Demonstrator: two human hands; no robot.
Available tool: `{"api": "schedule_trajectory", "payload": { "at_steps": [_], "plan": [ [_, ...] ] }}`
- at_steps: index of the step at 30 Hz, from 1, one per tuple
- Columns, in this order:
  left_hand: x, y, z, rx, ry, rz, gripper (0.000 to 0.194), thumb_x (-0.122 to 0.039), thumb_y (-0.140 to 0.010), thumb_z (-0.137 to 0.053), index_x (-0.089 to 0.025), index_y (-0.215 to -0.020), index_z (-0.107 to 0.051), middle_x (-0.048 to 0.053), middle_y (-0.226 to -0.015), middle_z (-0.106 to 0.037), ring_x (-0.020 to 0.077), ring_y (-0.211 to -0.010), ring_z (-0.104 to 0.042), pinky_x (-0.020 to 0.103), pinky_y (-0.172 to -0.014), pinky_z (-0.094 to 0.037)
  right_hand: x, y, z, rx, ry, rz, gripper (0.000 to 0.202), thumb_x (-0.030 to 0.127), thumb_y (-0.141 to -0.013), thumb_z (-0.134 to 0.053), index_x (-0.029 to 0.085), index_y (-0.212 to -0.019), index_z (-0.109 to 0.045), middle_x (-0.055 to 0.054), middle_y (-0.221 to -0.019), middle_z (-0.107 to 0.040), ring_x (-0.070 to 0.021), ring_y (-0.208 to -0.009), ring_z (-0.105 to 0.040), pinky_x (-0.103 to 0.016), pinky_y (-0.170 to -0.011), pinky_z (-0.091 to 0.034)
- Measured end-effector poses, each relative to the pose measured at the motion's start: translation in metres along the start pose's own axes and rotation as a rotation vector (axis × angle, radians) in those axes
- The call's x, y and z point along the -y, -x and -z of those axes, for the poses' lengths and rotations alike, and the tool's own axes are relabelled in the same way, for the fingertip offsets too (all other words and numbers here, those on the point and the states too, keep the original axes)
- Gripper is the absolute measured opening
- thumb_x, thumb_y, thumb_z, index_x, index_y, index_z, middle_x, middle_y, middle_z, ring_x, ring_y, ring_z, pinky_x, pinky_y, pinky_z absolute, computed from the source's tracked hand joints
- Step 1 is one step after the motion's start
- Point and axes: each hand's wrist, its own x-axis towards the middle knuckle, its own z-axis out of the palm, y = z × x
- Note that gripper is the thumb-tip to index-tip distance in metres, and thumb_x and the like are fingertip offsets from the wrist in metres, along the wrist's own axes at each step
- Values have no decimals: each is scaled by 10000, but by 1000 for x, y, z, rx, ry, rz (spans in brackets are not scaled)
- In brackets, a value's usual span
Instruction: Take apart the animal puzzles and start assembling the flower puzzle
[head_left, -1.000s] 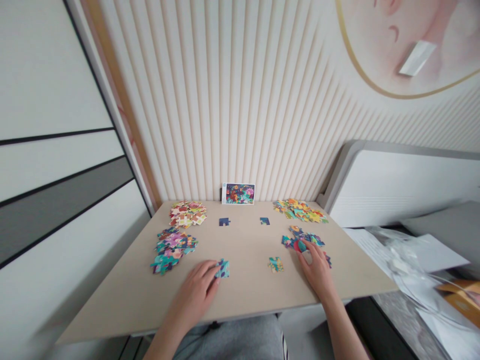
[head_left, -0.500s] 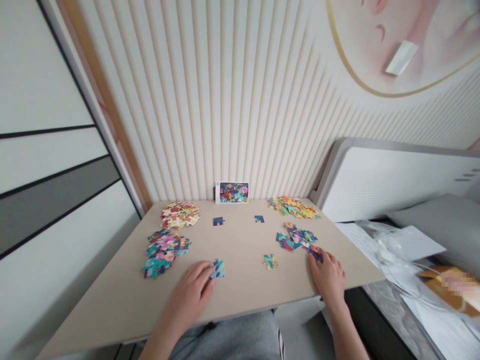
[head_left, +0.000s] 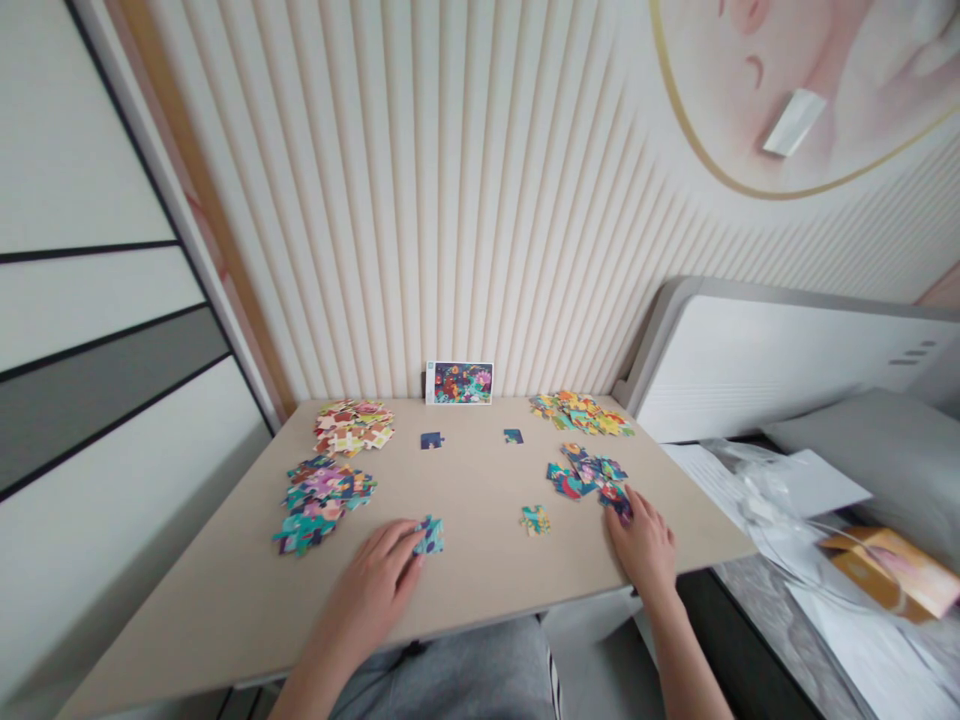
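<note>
My left hand (head_left: 384,570) rests on the near left of the table, its fingertips closed on a teal puzzle piece (head_left: 430,536) that lies flat. On the right, my right hand (head_left: 643,545) has its thumb and fingers about a dark purple puzzle piece (head_left: 618,503) at the near edge of a small loose pile of dark, colourful pieces (head_left: 587,472). Between the hands lies a yellow and teal puzzle piece (head_left: 535,520). Farther back, two dark blue pieces, one on the left (head_left: 431,441) and one on the right (head_left: 513,436), lie apart.
A picture card (head_left: 459,383) leans on the ribbed wall. Back left is a red and cream pile of pieces (head_left: 352,427), with a purple and teal pile (head_left: 322,500) before it. A yellow pile (head_left: 581,413) lies back right. Beside the table (head_left: 465,580) stands a bed with papers and cables.
My right hand has shifted slightly left with the purple piece, which is turned a little. My left hand stays on the teal piece. The whole view has shifted slightly.
</note>
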Motion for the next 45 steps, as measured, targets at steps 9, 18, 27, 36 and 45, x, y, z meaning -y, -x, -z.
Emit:
{"api": "schedule_trajectory", "payload": {
  "at_steps": [9,18,27,36,45],
  "plan": [
    [0,0,0,-16,-22,-24,313,-312,-969,-508,-277,-1262,-613,74,-1279,-622,258,-1193,-583,444,-1031,-506,1,1,4,17,-43,1,487,472,-919,-475,254,-1343,-571,-100,-1291,-642,-323,-1186,-548,-456,-969,-372],
    [0,0,2,-10,-25,-16,318,-307,-971,-504,-273,-1268,-612,73,-1288,-621,254,-1207,-578,443,-1047,-497,-3,1,0,-95,-210,-3,526,540,-869,-529,237,-1292,-608,-108,-1232,-636,-321,-1099,-575,-427,-900,-403],
    [0,-1,1,-22,-8,-13,320,-316,-964,-510,-280,-1260,-626,64,-1275,-633,251,-1193,-592,431,-1037,-505,-1,0,4,-241,-450,123,467,509,-899,-555,216,-1255,-624,-127,-1272,-637,-312,-1169,-550,-465,-1012,-382],
    [1,0,0,-6,-11,-14,329,-318,-974,-494,-268,-1278,-610,70,-1293,-621,251,-1205,-579,440,-1043,-497,0,5,7,-165,-432,162,441,568,-888,-600,239,-1174,-670,-110,-1128,-656,-295,-1057,-605,-443,-940,-448],
    [2,0,-2,8,-20,-1,336,-325,-979,-490,-271,-1292,-598,70,-1306,-612,250,-1216,-568,447,-1053,-485,5,3,16,167,-167,478,466,553,-951,-506,352,-1366,-572,-57,-1424,-552,-298,-1304,-501,-498,-1040,-410]
  ]
}}
